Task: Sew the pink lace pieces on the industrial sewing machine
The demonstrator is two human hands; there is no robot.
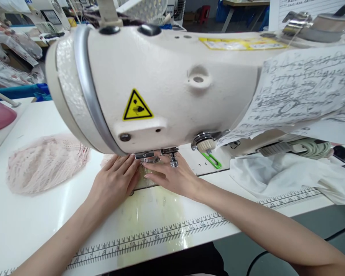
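Note:
My left hand (115, 180) lies on the sewing bed just left of the needle area, its fingers stretched out flat. A bit of pale pink fabric (104, 159) shows beside its fingertips, mostly covered by the hand and the machine. To the right of the presser foot, my right hand (172, 174) rests with its fingers extended and somewhat apart. Above both hands hangs the head of a white sewing machine (166, 88), which hides some fingertips and the needle. A piece of pale pink lace fabric (48, 163) lies on the table at left.
A printed ruler strip (149, 239) runs along the front of the white table (57, 214). On the right are a crumpled white cloth (276, 174), a green thread snipper (213, 161) and handwritten paper (301, 88). A pink rounded object (0, 115) stands at far left.

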